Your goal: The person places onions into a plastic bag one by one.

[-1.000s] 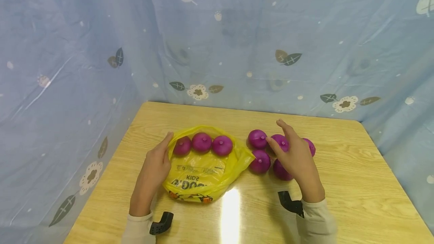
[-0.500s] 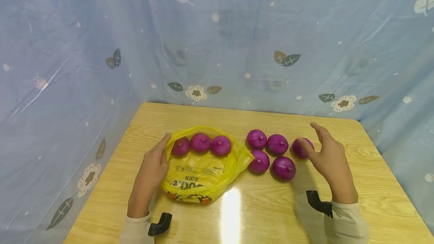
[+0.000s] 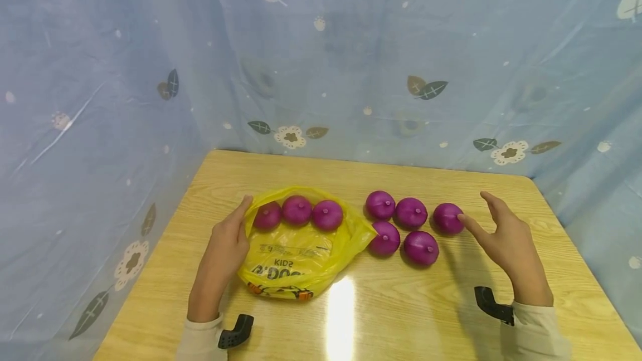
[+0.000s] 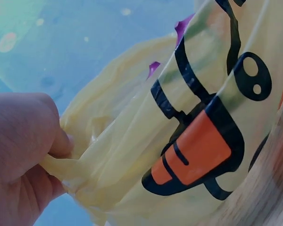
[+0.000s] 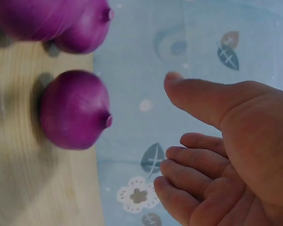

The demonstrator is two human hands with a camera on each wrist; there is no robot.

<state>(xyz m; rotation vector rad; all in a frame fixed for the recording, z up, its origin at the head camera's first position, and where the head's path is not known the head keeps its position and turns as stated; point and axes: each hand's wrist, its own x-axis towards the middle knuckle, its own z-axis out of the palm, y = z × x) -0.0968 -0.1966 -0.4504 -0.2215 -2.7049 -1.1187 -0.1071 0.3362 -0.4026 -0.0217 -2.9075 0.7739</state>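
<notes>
A yellow plastic bag (image 3: 291, 249) lies on the table with its mouth spread, showing three purple onions (image 3: 328, 215) inside. My left hand (image 3: 228, 244) pinches the bag's left rim; in the left wrist view the thumb and fingers (image 4: 61, 141) grip the gathered plastic. To the right of the bag sit several loose purple onions (image 3: 420, 248). My right hand (image 3: 514, 244) hovers just right of the rightmost onion (image 3: 448, 219), thumb and fingers spread apart and holding nothing. In the right wrist view that onion (image 5: 75, 109) stands apart from the fingertips.
The pale wooden table (image 3: 401, 316) ends at a blue patterned curtain (image 3: 351, 71) behind and on both sides. A black wrist mount (image 3: 494, 305) sticks out from the right sleeve, another black mount (image 3: 237, 331) from the left.
My right hand has moved right, from over the loose onions to beyond the rightmost one, uncovering them. The left hand stays at the bag's rim.
</notes>
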